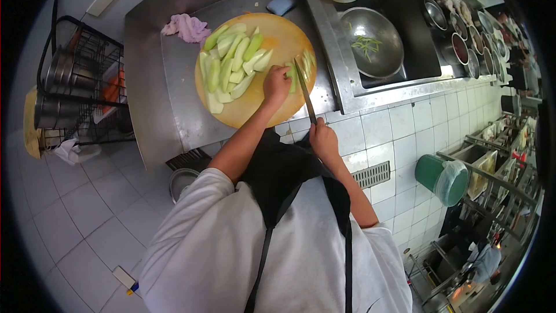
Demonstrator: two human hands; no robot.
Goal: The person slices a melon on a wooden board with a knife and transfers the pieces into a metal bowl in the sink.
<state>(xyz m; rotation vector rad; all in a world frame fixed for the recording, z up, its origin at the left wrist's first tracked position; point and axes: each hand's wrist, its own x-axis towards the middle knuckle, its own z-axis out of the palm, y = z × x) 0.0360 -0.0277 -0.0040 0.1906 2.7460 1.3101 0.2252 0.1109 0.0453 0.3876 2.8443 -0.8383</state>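
While our right hand (324, 140) clenches a knife (306, 94), our curled left hand (277, 86) pins a vegetable piece (291, 81); bowl (379, 26) holds green strips (366, 45).

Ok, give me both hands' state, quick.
Left hand: curled at a green vegetable piece on the cutting board; whether it grips cannot be told.
Right hand: closed, holding the knife.
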